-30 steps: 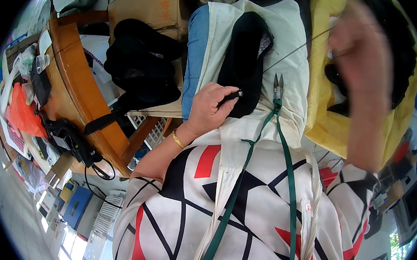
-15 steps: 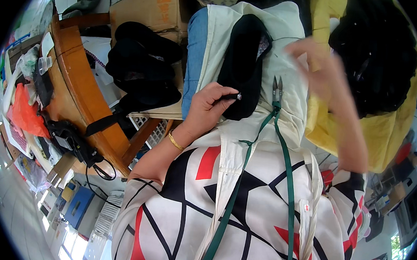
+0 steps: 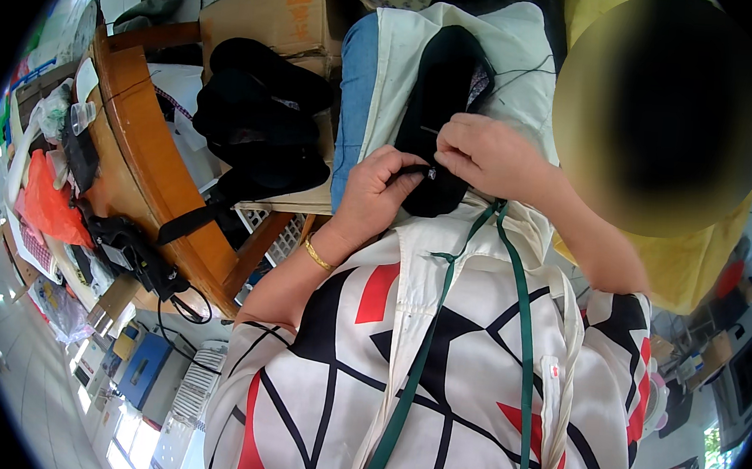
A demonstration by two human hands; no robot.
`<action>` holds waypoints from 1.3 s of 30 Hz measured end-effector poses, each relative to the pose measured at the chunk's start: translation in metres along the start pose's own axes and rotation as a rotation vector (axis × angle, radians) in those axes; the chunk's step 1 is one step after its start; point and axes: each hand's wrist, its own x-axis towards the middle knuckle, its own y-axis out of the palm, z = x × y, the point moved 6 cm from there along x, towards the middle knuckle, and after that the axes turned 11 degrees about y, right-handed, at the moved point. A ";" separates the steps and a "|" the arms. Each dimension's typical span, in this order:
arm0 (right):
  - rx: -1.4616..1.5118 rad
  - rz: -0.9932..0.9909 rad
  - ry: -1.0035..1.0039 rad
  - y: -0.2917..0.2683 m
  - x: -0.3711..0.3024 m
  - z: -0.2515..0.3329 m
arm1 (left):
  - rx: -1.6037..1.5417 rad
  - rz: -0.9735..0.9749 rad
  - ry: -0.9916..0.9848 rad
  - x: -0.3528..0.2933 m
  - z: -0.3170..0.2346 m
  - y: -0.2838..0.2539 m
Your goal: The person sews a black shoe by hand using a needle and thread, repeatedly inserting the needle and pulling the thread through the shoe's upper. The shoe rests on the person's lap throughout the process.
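Note:
A black cloth shoe (image 3: pixel 438 91) lies on the white apron (image 3: pixel 387 78) over my lap. My left hand (image 3: pixel 375 191) pinches the shoe's black strap, where a small shiny bead-like piece (image 3: pixel 432 174) shows beside the thumb. Right above it, my right hand (image 3: pixel 495 156) is closed, fingertips pressed together over the shoe. A thin, pale needle (image 3: pixel 429 130) juts from those fingers. From under my right hand runs a green ribbon (image 3: pixel 517 279) that hangs from my neck; the snips tied to it are hidden. A dark thread (image 3: pixel 527 71) trails across the apron.
To the left, several black shoes (image 3: pixel 253 121) are piled beside a cardboard box (image 3: pixel 265 18) and a wooden chair frame (image 3: pixel 150 166). A yellow bag (image 3: pixel 696 274) stands at the right, mostly covered by a blurred disc.
My right hand has come down and left from over the apron's right side to the shoe, beside my left hand, and now covers the snips. The left hand keeps its pinch.

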 end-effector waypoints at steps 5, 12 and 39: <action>-0.418 -0.343 -0.161 0.007 0.006 0.003 | 0.087 0.036 -0.021 0.003 0.007 0.001; -0.437 -0.425 -0.082 0.003 0.007 -0.013 | 0.191 -0.034 -0.112 -0.001 0.000 -0.006; -0.987 -0.425 0.579 -0.115 -0.102 -0.104 | 0.211 0.259 0.148 0.123 -0.001 -0.113</action>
